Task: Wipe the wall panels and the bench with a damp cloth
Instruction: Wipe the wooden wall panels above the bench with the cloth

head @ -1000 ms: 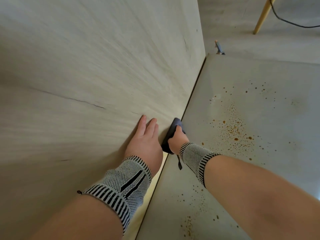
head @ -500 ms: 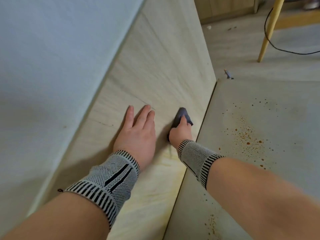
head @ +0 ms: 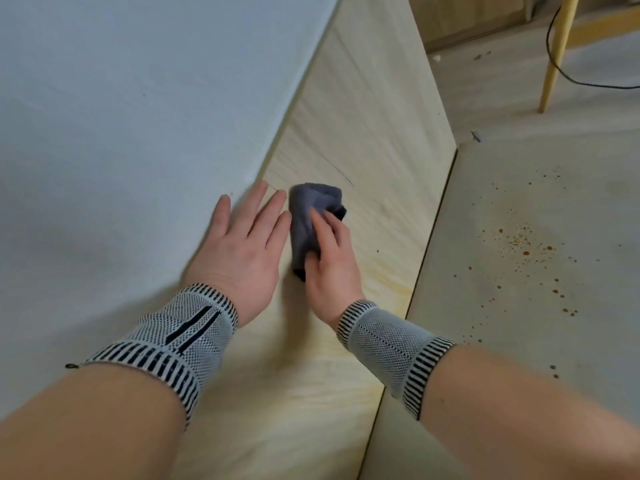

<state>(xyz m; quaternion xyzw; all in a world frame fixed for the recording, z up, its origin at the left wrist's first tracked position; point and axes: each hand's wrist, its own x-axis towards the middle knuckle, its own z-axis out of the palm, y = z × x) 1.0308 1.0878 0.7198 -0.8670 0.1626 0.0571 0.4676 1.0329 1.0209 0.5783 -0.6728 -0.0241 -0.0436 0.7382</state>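
Head view: cloth worked up the wood panel, bench not yet wiped.

Head: grey cloth (head: 313,223) now seen high on the wood wall panel (head: 367,133), near its top edge under the white wall (head: 138,116); 1 s ago it was down at the panel/bench seam, so the wipe stroke has been carried upward. Cloth is gripped by the right hand (head: 329,261), fingers curled over it, thumb underneath, pressed to the panel. Left hand (head: 242,247) is laid flat beside it, fingers straight and spread, nothing held, touching panel as a brace. Bench (head: 519,341) to the right is still speckled w/ brown spots (head: 519,244). Judged: panel pass underway, bench wipe left to do.
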